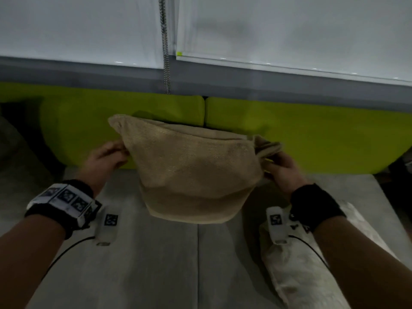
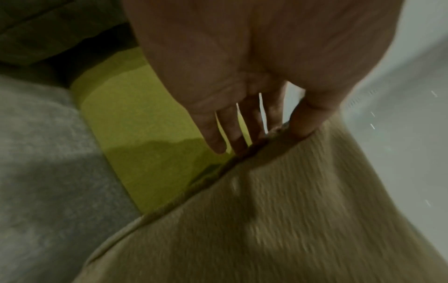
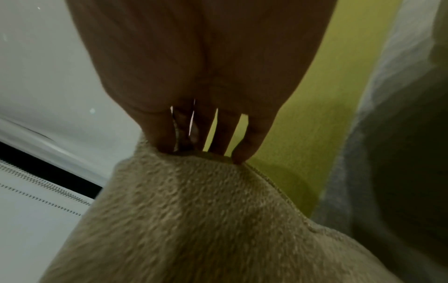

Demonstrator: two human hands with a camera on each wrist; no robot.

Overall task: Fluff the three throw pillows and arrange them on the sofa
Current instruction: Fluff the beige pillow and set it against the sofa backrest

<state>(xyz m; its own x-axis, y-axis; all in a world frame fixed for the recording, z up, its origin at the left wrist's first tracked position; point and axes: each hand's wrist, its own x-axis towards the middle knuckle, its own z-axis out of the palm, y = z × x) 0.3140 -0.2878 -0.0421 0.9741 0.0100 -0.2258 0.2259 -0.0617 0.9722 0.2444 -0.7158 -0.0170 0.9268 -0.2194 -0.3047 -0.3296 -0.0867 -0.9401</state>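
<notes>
Above the sofa, both hands, left and right, pinch the pillow by its side edges, fingers clamped, apparently to shake it plump.

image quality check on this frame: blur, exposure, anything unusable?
Head view: dim room, forearms underexposed, white blinds the brightest area, wide-angle bend at the edges. Left wrist view: the tan pillow is streaked with motion blur; the left hand is soft. Right wrist view: the right hand is dark and backlit, the pillow weave sharper.
</notes>
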